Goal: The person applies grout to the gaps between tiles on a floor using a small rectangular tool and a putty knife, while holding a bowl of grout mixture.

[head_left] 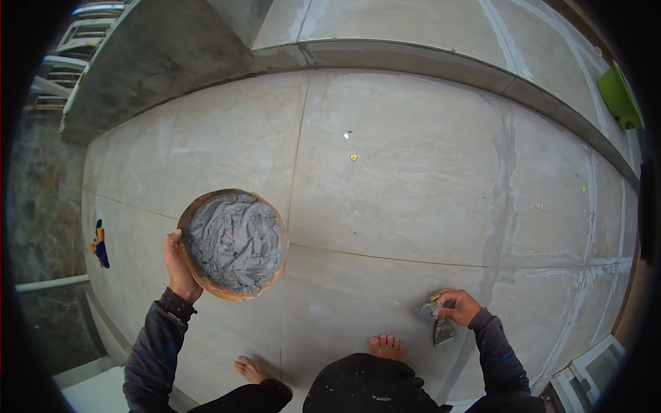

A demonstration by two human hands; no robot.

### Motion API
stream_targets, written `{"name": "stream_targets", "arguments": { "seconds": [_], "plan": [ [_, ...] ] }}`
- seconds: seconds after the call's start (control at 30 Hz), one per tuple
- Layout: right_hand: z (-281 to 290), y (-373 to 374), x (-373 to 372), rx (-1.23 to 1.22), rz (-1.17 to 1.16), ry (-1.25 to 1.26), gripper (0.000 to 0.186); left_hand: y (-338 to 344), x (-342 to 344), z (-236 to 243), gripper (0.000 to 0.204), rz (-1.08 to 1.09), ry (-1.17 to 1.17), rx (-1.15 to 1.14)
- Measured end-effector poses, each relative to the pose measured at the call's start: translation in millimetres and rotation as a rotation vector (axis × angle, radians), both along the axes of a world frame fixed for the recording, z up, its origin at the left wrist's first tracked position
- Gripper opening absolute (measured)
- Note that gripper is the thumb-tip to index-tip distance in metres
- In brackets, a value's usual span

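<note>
My left hand (182, 270) is closed on the rim of a round orange bowl (278, 270), its thumb lying over the edge. Thick grey grout (237, 241), ridged and lumpy, fills the bowl, which I carry above the tiles at the left. Lower right, the fingers of my right hand (457, 307) are pinched round a putty knife (444, 334) caked with grey. A second grey flap sticks out on the left of those fingers; whether it belongs to the same tool I cannot tell.
Large beige floor tiles (399, 193) have pale filled joints at the right and dark open ones mid-floor. A raised step (413, 62) crosses the far side. A green tub (618, 96) stands far right; a blue-orange object (100, 244) lies left. My bare feet (387, 347) are near.
</note>
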State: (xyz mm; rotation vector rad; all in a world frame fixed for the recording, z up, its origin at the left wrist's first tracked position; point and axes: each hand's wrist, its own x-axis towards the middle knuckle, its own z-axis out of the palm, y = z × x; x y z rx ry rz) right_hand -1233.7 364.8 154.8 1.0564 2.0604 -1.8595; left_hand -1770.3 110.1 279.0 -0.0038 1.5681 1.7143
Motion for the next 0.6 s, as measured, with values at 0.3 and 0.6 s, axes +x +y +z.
{"name": "stream_targets", "arguments": {
  "seconds": [0.3,0.6],
  "plan": [
    [-6.0,-16.9,-40.7,0.028,0.123,-0.036,0.024,94.1,-38.5,15.0,0.064,-0.139,-0.124,0.029],
    [1.2,24.9,-160.2,-0.031,-0.301,-0.204,0.019,211.3,-67.3,-149.6,0.074,-0.435,-0.338,0.134]
  ]
}}
